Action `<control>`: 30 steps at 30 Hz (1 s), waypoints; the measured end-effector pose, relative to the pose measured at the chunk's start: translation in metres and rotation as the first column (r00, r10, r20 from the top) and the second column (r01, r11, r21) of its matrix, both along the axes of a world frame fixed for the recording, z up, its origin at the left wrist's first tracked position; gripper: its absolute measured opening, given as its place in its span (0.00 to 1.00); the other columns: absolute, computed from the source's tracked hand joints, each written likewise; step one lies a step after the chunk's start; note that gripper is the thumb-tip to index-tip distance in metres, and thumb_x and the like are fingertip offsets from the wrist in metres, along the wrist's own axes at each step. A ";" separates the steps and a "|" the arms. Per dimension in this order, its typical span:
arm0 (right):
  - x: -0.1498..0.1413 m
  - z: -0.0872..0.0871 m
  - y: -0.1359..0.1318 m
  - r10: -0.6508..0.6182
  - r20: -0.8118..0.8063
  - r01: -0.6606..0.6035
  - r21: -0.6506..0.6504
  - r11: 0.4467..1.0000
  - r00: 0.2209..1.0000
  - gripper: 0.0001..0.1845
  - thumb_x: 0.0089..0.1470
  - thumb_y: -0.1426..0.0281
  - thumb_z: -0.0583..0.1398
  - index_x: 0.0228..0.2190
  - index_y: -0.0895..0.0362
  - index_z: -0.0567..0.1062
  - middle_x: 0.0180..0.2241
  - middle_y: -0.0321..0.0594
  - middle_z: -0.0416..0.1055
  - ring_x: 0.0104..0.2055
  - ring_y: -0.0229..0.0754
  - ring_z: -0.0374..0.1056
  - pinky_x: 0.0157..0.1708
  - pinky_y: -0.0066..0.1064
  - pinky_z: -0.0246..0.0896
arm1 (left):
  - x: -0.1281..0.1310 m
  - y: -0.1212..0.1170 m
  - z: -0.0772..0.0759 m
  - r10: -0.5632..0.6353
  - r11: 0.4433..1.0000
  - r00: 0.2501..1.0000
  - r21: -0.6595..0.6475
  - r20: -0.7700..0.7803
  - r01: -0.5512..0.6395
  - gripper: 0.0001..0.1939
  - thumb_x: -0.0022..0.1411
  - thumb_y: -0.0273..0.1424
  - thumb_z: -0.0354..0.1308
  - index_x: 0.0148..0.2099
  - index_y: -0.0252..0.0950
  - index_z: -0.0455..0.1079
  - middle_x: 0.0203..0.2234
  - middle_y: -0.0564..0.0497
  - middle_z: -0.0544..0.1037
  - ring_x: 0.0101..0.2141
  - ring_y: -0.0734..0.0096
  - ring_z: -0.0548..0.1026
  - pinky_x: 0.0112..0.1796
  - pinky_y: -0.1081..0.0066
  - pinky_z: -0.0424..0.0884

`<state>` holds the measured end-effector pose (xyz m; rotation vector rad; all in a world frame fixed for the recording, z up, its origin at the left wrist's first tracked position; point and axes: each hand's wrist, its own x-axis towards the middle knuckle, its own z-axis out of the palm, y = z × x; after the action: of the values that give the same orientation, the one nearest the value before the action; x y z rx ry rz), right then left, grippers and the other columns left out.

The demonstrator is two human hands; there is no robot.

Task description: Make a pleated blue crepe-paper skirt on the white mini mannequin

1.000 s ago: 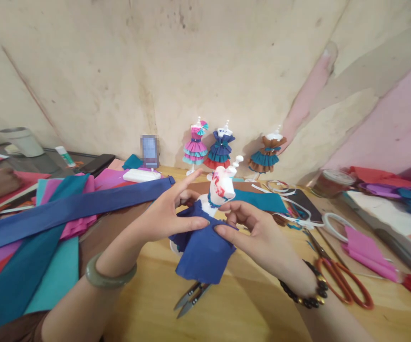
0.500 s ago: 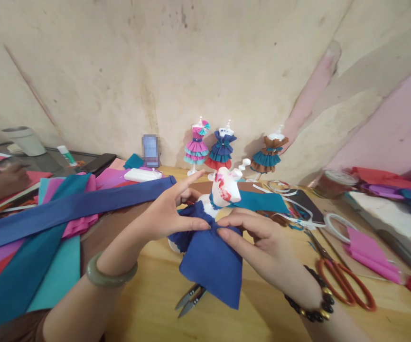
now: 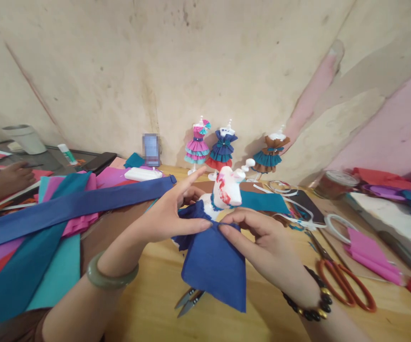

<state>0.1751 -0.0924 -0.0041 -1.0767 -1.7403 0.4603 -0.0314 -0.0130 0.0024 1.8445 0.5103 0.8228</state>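
Gripping blue cloth [image 3: 214,268] against a small white dress form [image 3: 227,187], mid-table.
At left, layered fabric strips [image 3: 84,204] crowd the table [image 3: 148,304], and another person's hand [image 3: 11,180] lies beyond. The left hand [image 3: 166,213] has its index raised and its thumb pressing the cloth's upper edge; its rear fingers are partly hidden. Bare wood is open on the near side, interrupted by snips [image 3: 190,301] partly covered by the cloth. Three clothed forms [image 3: 223,148] stand far, along the wall. The right hand [image 3: 269,244] pinches the cloth's top edge. Cord [image 3: 307,216] and orange-handled scissors [image 3: 346,285] restrict the right.
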 end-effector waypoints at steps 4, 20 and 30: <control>0.000 0.000 0.000 0.022 -0.002 -0.022 0.011 1.000 1.000 0.06 0.57 0.72 0.62 0.28 0.54 0.78 0.26 0.33 0.79 0.28 0.35 0.72 0.30 0.24 0.67 | 0.001 -0.001 0.001 -0.016 0.999 1.000 0.030 -0.002 0.016 0.51 0.57 0.32 0.68 0.74 0.46 0.42 0.45 0.47 0.75 0.46 0.61 0.73 0.49 0.62 0.65; 0.000 0.003 -0.001 0.099 -0.062 -0.097 0.032 0.995 0.993 0.03 0.56 0.71 0.65 0.31 0.53 0.80 0.29 0.36 0.80 0.31 0.39 0.75 0.32 0.30 0.70 | 0.003 0.003 -0.006 -0.026 0.995 0.999 -0.096 0.033 0.029 0.54 0.52 0.36 0.74 0.73 0.46 0.47 0.40 0.49 0.78 0.44 0.62 0.75 0.50 0.62 0.68; -0.006 -0.002 -0.002 -0.031 -0.102 0.034 0.024 0.999 0.994 0.03 0.52 0.71 0.66 0.27 0.53 0.77 0.27 0.34 0.79 0.28 0.38 0.74 0.29 0.27 0.68 | 0.004 0.001 -0.002 0.006 0.996 1.000 -0.087 0.016 -0.004 0.56 0.50 0.32 0.75 0.73 0.45 0.47 0.39 0.50 0.78 0.43 0.63 0.75 0.49 0.62 0.69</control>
<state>0.1695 -0.0941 -0.0059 -1.0439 -1.6325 0.4629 -0.0274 -0.0115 -0.0001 1.7563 0.5328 0.8056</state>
